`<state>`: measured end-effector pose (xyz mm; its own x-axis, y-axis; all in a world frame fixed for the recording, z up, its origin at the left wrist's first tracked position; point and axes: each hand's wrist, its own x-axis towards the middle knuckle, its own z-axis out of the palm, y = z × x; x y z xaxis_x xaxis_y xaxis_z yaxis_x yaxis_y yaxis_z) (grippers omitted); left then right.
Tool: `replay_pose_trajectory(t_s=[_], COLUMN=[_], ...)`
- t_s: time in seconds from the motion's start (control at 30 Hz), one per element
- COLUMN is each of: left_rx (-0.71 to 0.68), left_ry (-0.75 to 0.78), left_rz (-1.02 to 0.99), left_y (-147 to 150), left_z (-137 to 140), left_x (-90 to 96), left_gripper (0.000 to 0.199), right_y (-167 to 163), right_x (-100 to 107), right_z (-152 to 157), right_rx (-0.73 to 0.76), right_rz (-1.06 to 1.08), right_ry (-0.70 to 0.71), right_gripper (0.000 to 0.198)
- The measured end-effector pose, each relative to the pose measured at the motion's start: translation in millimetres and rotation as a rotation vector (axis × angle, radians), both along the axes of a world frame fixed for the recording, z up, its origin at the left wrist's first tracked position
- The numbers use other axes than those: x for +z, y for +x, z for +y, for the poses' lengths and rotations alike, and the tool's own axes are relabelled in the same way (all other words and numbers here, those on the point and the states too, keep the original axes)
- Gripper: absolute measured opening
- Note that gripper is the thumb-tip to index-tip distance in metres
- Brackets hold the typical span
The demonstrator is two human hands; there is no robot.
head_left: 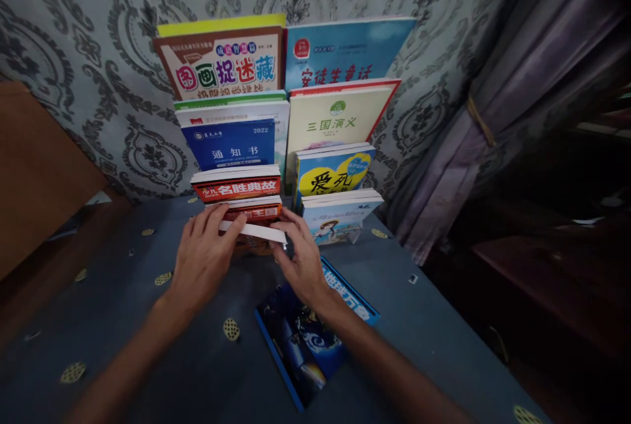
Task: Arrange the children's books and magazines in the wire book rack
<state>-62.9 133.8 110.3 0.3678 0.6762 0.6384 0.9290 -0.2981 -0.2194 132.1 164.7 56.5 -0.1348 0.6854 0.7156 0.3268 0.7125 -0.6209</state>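
Note:
A book (254, 232) with its white page edge turned up is held between my two hands, at the front of the left column of standing books. My left hand (203, 253) has its thumb and fingers closed on the book's left end. The right end is gripped by my right hand (302, 256). Just behind it stand books with red covers (241, 188). Below my right wrist, a dark blue book with an earth picture (296, 338) lies flat on the table, partly covered by my forearm.
Books stand in two stepped columns, with a blue booklet (231, 146) at left and a pale green book (335, 118) at right. The table (187, 358) has a dark blue cloth. A cardboard box (39, 167) is at left, a tied curtain (458, 141) at right. Patterned wallpaper rises behind.

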Motion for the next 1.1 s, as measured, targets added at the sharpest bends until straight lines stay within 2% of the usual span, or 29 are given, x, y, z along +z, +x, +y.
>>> replay_pose_trajectory(t_s=[0.13, 0.33, 0.6, 0.8, 0.93, 1.1], left_rx=[0.072, 0.083, 0.083, 0.051, 0.04, 0.044], left_ry=[0.025, 0.072, 0.063, -0.038, -0.04, -0.02], left_rz=[0.07, 0.085, 0.038, -0.063, -0.08, -0.071], left_y=[7, 12, 14, 15, 15, 15], left_z=[-5, -8, -7, -2, 0, 0], left_x=[2.3, 7.2, 6.1, 0.5, -1.0, -3.6], left_gripper=[0.037, 0.037, 0.032, 0.032, 0.031, 0.03], right_y=[0, -4, 1, 1, -2, -4], right_x=[2, 0, 11, 21, 32, 39], right_z=[0, 4, 1, -5, 5, 26], right_rx=[-0.024, -0.078, -0.062, 0.098, 0.144, 0.198], right_rz=[0.043, 0.107, 0.102, 0.225, 0.351, 0.415], right_ry=[-0.032, -0.109, -0.105, -0.336, -0.456, -0.606], right_gripper=[0.021, 0.053, 0.032, 0.039, 0.046, 0.03])
